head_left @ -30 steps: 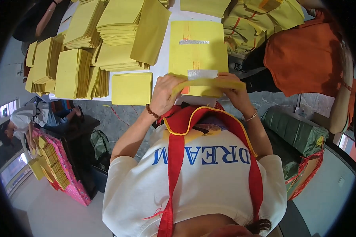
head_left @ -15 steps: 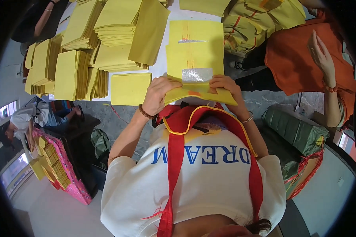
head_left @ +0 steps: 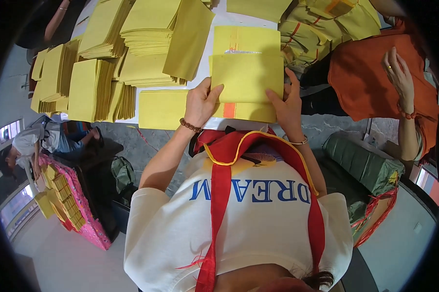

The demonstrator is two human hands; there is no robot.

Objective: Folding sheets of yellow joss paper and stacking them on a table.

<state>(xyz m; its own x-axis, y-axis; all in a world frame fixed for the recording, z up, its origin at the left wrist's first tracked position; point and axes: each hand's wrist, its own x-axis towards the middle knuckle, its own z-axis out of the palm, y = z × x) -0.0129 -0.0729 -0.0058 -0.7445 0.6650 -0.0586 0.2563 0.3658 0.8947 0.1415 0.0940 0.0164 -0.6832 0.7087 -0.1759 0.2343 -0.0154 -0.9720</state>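
Both my hands hold a folded sheet of yellow paper at the table's near edge. My left hand grips its left edge, thumb on top, with the other fingers partly hidden. My right hand pinches the right edge, thumb on the paper and fingers bent at the side. An orange mark shows on the strip nearest me. Beyond the fold lies more yellow paper, with orange print and a thin sliver of silver foil showing. Left of my left hand is a flat yellow paper pile.
Tall stacks of yellow paper cover the white table's left side. Bundles tied with red string lie at the far right. A person in an orange garment stands at the right, near green wrapped packages. Another person sits far left.
The near end of the paper has been folded away from me, covering the silver foil patch. Both hands have shifted to its sides. The person at the right has moved a hand slightly.
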